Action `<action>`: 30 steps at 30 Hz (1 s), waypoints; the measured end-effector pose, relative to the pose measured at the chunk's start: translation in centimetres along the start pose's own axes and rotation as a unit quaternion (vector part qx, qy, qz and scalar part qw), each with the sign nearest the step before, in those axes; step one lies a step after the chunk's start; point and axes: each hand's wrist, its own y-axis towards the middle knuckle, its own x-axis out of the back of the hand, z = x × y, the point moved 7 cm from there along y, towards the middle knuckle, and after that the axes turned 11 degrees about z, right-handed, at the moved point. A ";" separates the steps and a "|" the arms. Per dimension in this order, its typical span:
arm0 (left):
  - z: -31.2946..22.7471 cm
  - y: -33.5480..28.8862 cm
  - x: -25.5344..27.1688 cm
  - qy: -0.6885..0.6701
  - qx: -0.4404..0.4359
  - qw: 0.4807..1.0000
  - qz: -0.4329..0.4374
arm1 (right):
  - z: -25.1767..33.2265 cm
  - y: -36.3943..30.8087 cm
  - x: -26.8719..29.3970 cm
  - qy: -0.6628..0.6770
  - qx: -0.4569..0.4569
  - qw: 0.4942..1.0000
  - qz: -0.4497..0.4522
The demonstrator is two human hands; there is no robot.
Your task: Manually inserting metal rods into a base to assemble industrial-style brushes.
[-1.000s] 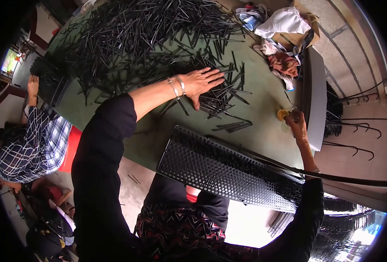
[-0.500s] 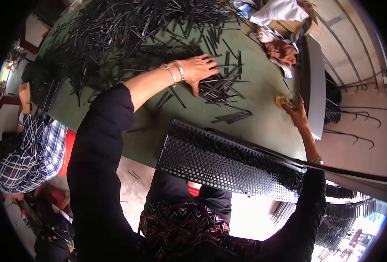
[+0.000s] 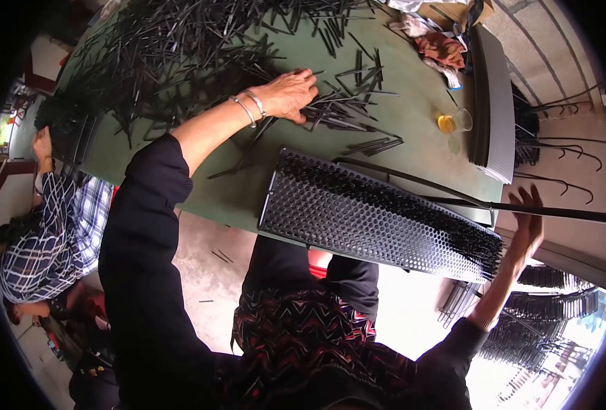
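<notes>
One perforated tray (image 3: 337, 222) part-filled, 3-o'clock end; loose black rods (image 3: 173, 51) remain, 11 o'clock. Right hand (image 3: 527, 222) empty; left hand (image 3: 286, 96) grip unclear.

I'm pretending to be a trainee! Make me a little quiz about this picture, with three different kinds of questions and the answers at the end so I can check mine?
1. What thin things lie right beside the left hand?
2. What colour is the tabletop?
A) red
B) green
C) white
3. True or false: the clear cup is apart from the right hand.

Key:
1. Black sticks.
2. B, green.
3. True, there is a gap between them.
</notes>
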 end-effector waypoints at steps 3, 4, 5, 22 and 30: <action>-0.7 -0.3 -0.7 0.027 0.008 0.999 0.023 | 4.1 -5.4 1.7 -0.033 0.032 0.994 -0.098; -0.8 -0.3 -1.0 0.034 0.017 0.999 0.032 | 5.3 -6.8 1.6 -0.042 0.022 0.992 -0.120; -0.7 -0.4 -1.3 0.035 0.023 0.999 0.031 | 6.2 -8.0 1.3 -0.055 -0.014 0.987 -0.148; 0.8 -1.9 -0.9 -0.113 0.077 0.986 -0.098 | 16.5 -10.5 -15.1 0.083 0.123 0.954 0.259; 6.1 -6.5 3.9 -0.377 0.126 0.833 -0.385 | 18.9 -4.8 -22.9 0.051 0.124 0.926 0.353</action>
